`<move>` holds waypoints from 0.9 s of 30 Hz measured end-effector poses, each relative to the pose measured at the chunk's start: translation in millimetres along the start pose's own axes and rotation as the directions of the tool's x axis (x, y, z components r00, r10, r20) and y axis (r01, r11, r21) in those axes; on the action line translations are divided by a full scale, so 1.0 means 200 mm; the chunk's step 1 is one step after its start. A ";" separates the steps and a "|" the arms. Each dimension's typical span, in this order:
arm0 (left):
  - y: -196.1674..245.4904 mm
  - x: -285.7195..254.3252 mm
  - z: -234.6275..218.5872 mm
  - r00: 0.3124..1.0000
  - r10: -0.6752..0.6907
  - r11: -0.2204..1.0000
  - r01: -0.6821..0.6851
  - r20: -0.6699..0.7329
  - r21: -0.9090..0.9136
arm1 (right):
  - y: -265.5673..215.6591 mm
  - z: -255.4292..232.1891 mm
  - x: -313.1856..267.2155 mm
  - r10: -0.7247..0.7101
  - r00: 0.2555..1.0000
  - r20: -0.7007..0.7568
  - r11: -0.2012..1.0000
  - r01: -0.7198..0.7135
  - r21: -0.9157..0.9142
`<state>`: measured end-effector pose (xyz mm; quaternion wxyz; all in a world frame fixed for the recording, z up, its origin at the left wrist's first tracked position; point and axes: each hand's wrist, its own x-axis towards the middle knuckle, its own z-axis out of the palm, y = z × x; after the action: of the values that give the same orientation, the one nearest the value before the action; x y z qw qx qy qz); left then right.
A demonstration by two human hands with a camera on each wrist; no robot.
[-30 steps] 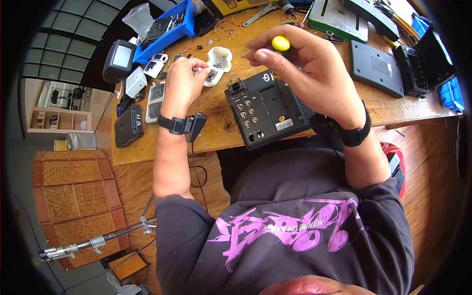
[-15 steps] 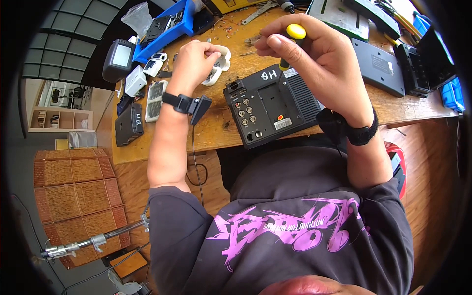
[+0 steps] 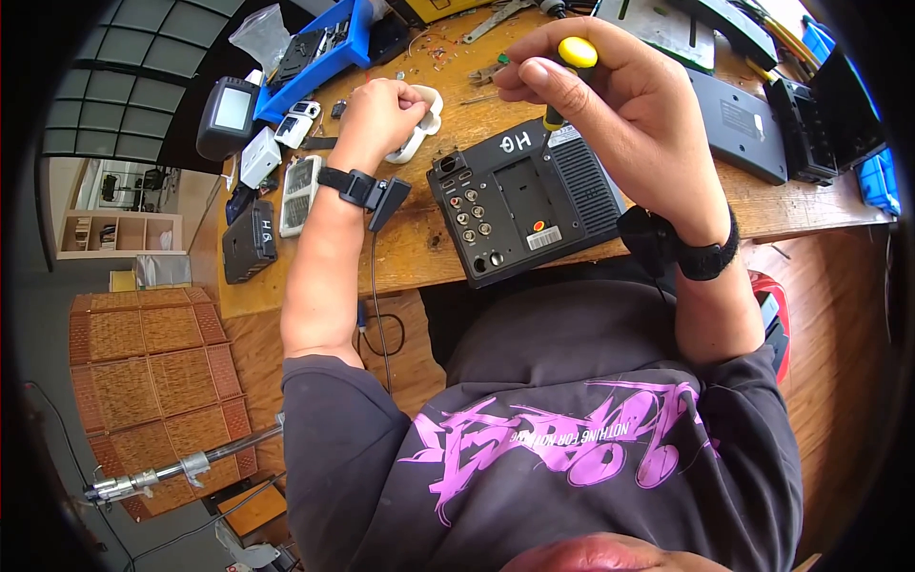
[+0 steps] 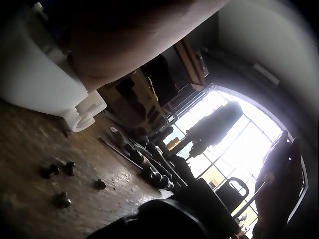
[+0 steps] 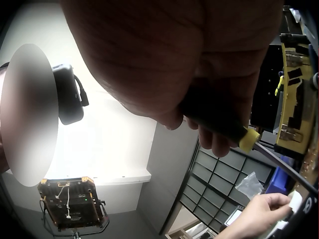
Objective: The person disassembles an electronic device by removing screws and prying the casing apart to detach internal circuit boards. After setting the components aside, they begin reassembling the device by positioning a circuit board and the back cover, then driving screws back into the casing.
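Observation:
My right hand (image 3: 629, 124) grips a screwdriver (image 3: 578, 52) with a black handle and yellow end. Its metal shaft (image 5: 284, 167) points down toward the back of a black monitor-like device (image 3: 515, 195) marked HQ, which has a row of round connectors and a recessed plate. My left hand (image 3: 381, 119) has curled fingers over a white dish (image 3: 429, 122) left of the device. In the left wrist view the fingers reach behind the wall of the white dish (image 4: 40, 74); I cannot tell whether they pinch anything. Several small dark screws (image 4: 62, 200) lie on the wood nearby.
A blue tray (image 3: 360, 46) of parts stands at the back left, beside a small screen (image 3: 229, 110). Another black HQ unit (image 3: 250, 243) lies near the left table edge. Pliers (image 3: 486, 72) lie behind the device; a flat dark panel (image 3: 734, 124) sits to its right.
My left hand has moved right, over the white dish. My right hand has risen and moved right with the screwdriver, uncovering the HQ lettering and vents of the device.

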<state>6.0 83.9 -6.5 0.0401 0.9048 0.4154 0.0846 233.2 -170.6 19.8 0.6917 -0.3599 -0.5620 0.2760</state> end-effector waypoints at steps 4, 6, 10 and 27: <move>0.01 0.00 -0.01 0.999 -0.033 0.998 0.034 0.021 -0.054 | -0.07 -0.01 0.01 0.058 0.998 -0.019 0.995 -0.060 -0.083; -0.01 0.00 0.00 0.999 0.032 0.999 -0.032 -0.020 -0.037 | -0.07 -0.01 0.00 0.077 0.997 -0.022 0.996 -0.078 -0.052; 0.02 0.00 -0.02 1.000 -0.012 0.998 0.013 0.007 -0.062 | -0.23 0.04 0.00 0.147 0.988 -0.047 0.983 -0.151 -0.101; -0.02 0.01 0.00 0.983 0.179 0.982 -0.181 0.030 0.048 | -0.13 0.04 -0.01 0.068 0.997 -0.039 0.994 -0.071 -0.080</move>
<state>4.0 88.0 -6.5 0.0144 0.9403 0.3335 0.0659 224.6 -186.5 39.6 0.6765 -0.4121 -0.5472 0.2704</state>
